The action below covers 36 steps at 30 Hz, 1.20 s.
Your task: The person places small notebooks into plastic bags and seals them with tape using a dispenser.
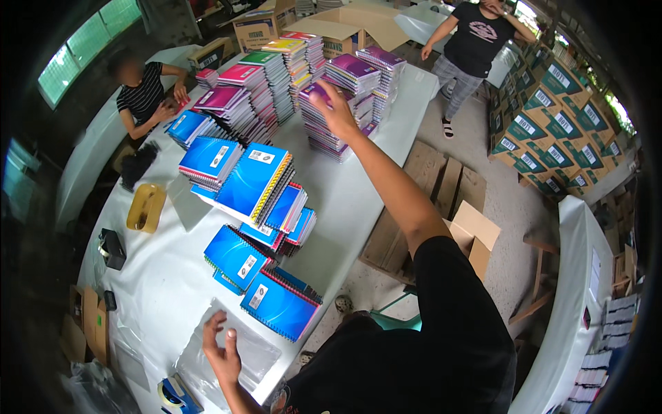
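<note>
My right hand (336,114) is stretched out to the far side of the table, over the near edge of a tall stack of purple spiral notebooks (323,131). Its thumb and fingers are apart; whether they touch the top notebook I cannot make out. Closer in, my left hand (223,350) is raised with spread fingers and holds nothing. Beneath it lies a clear plastic bag (258,352) on the white-covered table. Blue spiral notebooks (281,303) sit in low piles beside that hand, and a taller blue pile (252,178) stands between my two hands.
Multicoloured notebook stacks (272,76) and open cardboard boxes (338,34) fill the far end. A yellow tray (146,207) and a blue tape dispenser (178,397) lie left. A seated person (141,93) works across the table; another person (476,41) stands far right near piled cartons (552,124).
</note>
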Each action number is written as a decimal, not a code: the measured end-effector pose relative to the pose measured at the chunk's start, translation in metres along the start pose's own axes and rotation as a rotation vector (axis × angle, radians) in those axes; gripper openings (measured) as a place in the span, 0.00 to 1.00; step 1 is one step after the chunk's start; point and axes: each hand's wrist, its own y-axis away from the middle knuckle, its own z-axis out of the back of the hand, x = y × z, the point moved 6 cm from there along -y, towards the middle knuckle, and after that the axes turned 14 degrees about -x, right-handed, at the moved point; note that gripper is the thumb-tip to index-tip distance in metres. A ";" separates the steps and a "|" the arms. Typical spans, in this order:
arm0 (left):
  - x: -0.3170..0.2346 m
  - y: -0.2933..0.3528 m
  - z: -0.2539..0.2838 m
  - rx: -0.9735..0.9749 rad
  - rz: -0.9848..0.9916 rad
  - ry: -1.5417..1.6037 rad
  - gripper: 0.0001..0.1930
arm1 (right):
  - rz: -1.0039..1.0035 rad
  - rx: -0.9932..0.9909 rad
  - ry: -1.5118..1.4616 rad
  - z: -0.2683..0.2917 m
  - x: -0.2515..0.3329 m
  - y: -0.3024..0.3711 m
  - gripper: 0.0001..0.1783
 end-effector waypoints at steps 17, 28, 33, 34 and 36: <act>0.066 0.016 0.058 0.075 0.376 0.581 0.29 | -0.631 -0.254 -0.361 -0.027 0.102 0.102 0.53; 0.104 0.016 -0.031 0.341 0.608 0.352 0.38 | -0.737 0.717 0.249 -0.056 0.127 0.305 0.38; 0.094 0.001 -0.097 0.391 0.498 0.227 0.47 | -0.611 0.805 0.134 -0.047 0.125 0.307 0.33; 0.093 0.002 -0.099 0.398 0.510 0.177 0.49 | -0.593 0.816 0.134 -0.047 0.120 0.310 0.32; 0.090 0.005 -0.099 0.338 0.532 0.130 0.44 | -0.627 0.843 0.111 -0.046 0.111 0.312 0.32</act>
